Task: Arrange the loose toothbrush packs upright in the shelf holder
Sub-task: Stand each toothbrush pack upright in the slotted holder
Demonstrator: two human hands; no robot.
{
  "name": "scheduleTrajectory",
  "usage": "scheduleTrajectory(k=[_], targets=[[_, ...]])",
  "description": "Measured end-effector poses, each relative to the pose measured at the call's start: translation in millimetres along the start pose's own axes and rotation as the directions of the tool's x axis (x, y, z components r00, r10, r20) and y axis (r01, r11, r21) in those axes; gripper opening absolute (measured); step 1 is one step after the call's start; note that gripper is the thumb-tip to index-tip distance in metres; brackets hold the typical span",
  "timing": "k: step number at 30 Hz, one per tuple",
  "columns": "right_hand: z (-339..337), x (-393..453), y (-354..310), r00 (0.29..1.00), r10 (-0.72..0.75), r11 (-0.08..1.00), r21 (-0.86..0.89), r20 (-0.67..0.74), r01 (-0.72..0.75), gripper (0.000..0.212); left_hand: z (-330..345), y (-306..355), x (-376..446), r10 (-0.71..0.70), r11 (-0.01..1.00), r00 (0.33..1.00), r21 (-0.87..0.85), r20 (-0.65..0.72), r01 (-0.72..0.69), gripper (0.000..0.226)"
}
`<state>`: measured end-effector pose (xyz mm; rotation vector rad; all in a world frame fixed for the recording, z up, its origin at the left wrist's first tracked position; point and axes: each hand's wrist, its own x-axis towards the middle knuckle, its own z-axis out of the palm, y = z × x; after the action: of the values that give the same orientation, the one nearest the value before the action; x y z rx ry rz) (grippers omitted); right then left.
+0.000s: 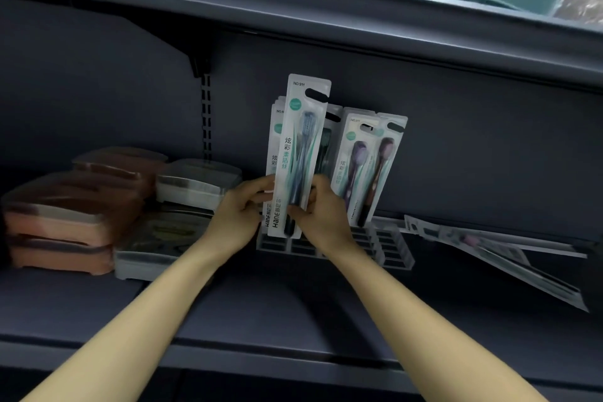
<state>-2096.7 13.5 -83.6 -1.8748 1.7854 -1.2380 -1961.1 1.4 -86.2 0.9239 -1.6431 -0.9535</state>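
Both bare forearms reach up from the bottom edge toward the middle of the dark shelf (293,313). Between the two hands stands a blue toothbrush pack (301,153), nearly upright and leaning slightly right, its lower end over the front left slots of the clear slotted holder (396,248). On the pack's left edge, the left hand (241,215) has its fingers curled and pinches the card low down. Opposite it, the right hand (321,209) grips the pack's lower right side, thumb across the front. Directly behind the held pack, more packs (273,153) of the same kind stand in the holder, their tops showing at its left. Just right of the right hand, two purple toothbrush packs (368,170) stand in the holder, tilted right. Further right, well apart from both hands, loose toothbrush packs (502,254) lie flat on the shelf. Stacked soap dishes (81,206), pink and grey, sit to the left.
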Motion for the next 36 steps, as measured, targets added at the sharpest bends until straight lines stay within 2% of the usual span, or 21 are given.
scheduleTrajectory(k=[7, 15, 23, 27, 36], targets=[[11.6, 11.7, -0.2, 1.000, 0.003, 1.000, -0.002, -0.015, -0.003, 0.036, -8.8, -6.1, 6.1, 0.030, 0.999, 0.997, -0.040, 0.070, -0.028, 0.078], [24.5, 16.0, 5.5, 1.000, -0.017, 0.999, -0.049, -0.018, 0.016, 0.035, -11.1, -18.0, 9.8, 0.049, 0.998, 0.997, -0.034, 0.063, -0.047, 0.082], [22.2, 14.7, 12.8, 1.000, -0.015, 0.998, -0.057, -0.023, 0.013, 0.033, -7.0, -37.8, 16.0, 0.010, 0.999, 0.999, 0.051, 0.045, -0.012, 0.066], [25.1, 14.2, 12.6, 1.000, -0.017, 0.999, -0.049, -0.023, 0.016, 0.032, -6.7, -32.6, 14.0, 0.051, 0.998, 0.998, 0.030, 0.023, -0.052, 0.076], [34.5, 13.0, 14.1, 0.999, -0.019, 0.999, -0.050, -0.033, 0.017, 0.033, -10.0, -37.6, 12.3, 0.036, 0.999, 0.998, -0.013, 0.048, -0.036, 0.081]])
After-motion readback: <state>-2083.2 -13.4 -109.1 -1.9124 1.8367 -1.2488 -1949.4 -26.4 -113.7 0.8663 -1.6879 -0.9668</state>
